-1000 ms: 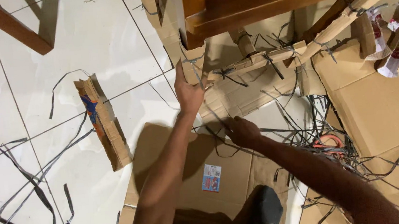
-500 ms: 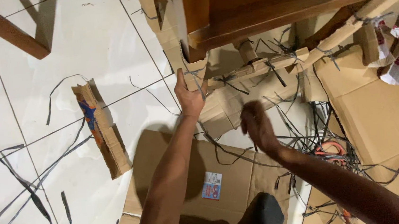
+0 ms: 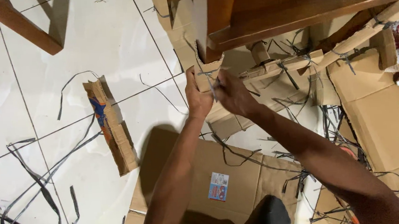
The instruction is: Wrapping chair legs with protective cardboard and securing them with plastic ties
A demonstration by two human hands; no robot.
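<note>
Fingers of your left hand [image 3: 198, 95] wrap closed around the cardboard sleeve [image 3: 207, 71] that covers the foot of the wooden furniture leg [image 3: 214, 16]; the thumb side faces you, knuckles toward 9 o'clock. Your right hand [image 3: 232, 94] sits just beside it at 3 o'clock, fingertips pinched on the dark plastic strap [image 3: 211, 78] tied around that same sleeve. Both hands touch the sleeve, and they nearly touch each other.

Sleeve location: upper centre of view, directly under the dark wooden frame that runs off toward 2 o'clock. From the sleeve, a cardboard-wrapped rail [image 3: 281, 65] with more strap ties runs toward 3 o'clock.

Around the hands:
- Flat cardboard sheet [image 3: 232, 171] under your forearms at 6 o'clock, with a small coloured sticker [image 3: 218, 186] on it.
- Folded strip of cardboard [image 3: 113, 126] with a coloured print, lying on the white floor tiles [image 3: 62, 56] at 9 o'clock, well apart from the hands.
- Loose cut straps [image 3: 34, 182] scattered at 8 o'clock, and a denser tangle [image 3: 333, 125] at 4 o'clock.
- Large cardboard panel [image 3: 384, 111] at 3 o'clock.
- Another wooden leg [image 3: 22, 26] at 10 o'clock, bare.
</note>
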